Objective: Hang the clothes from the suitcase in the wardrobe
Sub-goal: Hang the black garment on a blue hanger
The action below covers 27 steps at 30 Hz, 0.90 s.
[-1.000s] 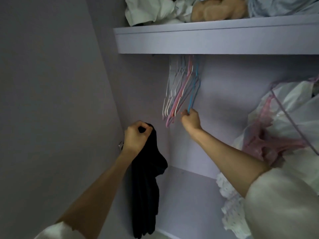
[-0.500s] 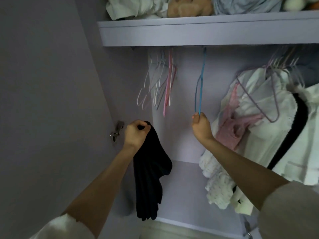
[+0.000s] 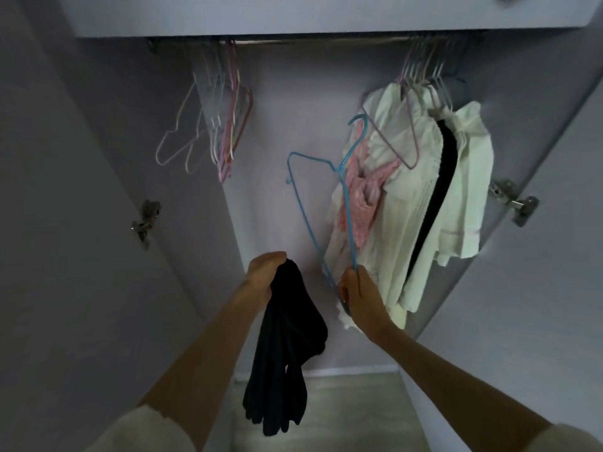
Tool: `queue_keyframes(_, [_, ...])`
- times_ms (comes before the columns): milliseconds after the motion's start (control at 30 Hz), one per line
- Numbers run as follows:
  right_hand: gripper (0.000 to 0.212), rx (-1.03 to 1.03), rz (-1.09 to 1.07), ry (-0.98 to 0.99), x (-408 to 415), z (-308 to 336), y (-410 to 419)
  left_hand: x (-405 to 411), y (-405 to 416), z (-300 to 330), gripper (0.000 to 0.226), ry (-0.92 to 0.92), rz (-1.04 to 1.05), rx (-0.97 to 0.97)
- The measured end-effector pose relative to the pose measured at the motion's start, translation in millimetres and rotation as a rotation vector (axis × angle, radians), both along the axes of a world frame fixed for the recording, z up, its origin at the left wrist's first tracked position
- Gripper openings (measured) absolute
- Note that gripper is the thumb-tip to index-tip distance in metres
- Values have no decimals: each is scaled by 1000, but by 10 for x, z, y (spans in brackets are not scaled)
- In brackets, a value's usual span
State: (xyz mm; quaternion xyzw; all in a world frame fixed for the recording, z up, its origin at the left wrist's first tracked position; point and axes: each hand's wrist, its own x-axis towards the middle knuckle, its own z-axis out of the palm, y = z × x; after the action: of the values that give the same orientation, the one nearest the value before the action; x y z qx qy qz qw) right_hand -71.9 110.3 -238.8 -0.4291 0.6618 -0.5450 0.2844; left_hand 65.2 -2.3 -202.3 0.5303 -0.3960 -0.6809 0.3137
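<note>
Over on the far left of the wardrobe, a door hinge [image 3: 143, 221] is sitting on the side wall, and a bunch of empty hangers [image 3: 213, 125] is dangling from the rail [image 3: 313, 41]. Moving right, I am holding the dark garment [image 3: 284, 347] in my left hand [image 3: 264, 275], fingers clamped round its bunched top edge, so the rest is hanging straight down in front of the wardrobe floor. Next to it, my right hand [image 3: 357, 293] is gripping the blue hanger [image 3: 326, 197] at its bottom corner, fingers and thumb curled tight on the wire; it is off the rail, tilting, with its hook pointing up toward the hung clothes. Further right, white clothes [image 3: 440, 197] and a pink top [image 3: 360, 203] are already hanging, with a second hinge [image 3: 515, 203] beyond them.

I am judging the step in hand to be dressing the hanger. To do it well, I should be bringing the two hands together, levelling the hanger, finding the garment's opening or waistband before threading, and keeping the hook clear of the pink top so it is not snagging.
</note>
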Motion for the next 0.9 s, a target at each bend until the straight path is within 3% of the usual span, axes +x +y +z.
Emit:
queue_keyframes(100, [35, 6, 16, -20, -72, -56, 231, -221, 129, -125, 42, 22, -98, 52])
queue_keyframes(233, [32, 33, 57, -113, -171, -179, 454, -511, 259, -155, 24, 81, -132, 33])
queue_keyframes(300, [32, 88, 70, -126, -260, -285, 541, -604, 330, -201, 14, 62, -90, -51])
queue_keyframes(400, [29, 147, 130, -221, -440, -405, 602, -632, 419, -263, 28, 4, -90, -202])
queue_keyframes(533, [16, 19, 176, -436, -596, -246, 498, -667, 521, -185, 29, -83, -200, -395])
queue_keyframes(633, [21, -99, 55, -639, -649, 115, 281, -659, 533, -80, 23, -185, -276, -514])
queue_keyframes(700, [11, -169, -40, -781, -721, 321, 156, -610, 520, -28, 17, -259, -302, -558])
queue_keyframes(767, [21, -236, -88, -984, -805, 489, 75, -550, 491, -5, 16, -333, -305, -585])
queue_keyframes(900, [34, -183, -218, -1023, -852, 548, -69, -447, 494, 19, 14, -399, -329, -586])
